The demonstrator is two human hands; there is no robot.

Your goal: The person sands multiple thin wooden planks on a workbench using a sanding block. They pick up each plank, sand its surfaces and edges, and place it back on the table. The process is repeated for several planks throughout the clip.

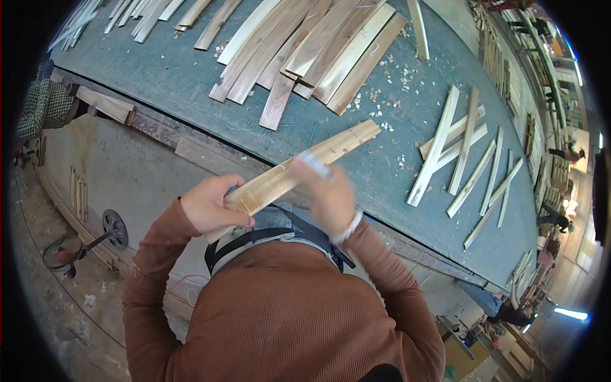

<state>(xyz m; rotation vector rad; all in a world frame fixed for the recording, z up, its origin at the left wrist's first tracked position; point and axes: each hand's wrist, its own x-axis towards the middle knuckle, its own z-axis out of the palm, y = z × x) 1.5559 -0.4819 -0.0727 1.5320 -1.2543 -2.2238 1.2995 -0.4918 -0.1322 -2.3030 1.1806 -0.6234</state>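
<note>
A wooden board [305, 167] slants up and to the right from my waist over the edge of the green-topped table. My left hand [210, 203] grips its near end, thumb across the upper face. Over the board's middle, my right hand [329, 196] is blurred and closed around a small whitish object [312, 164], perhaps a blade or scraper; its kind cannot be told. A pale curl, apparently a shaving, lies on the board beside that object.
Several boards [315, 57] lie side by side at the table's far side. Narrow wooden strips [434, 148] cross each other on the table [372, 181] at right, with pale chips scattered between. A person in a checked sleeve [45, 107] is at far left, near a wheeled stand [114, 229].
</note>
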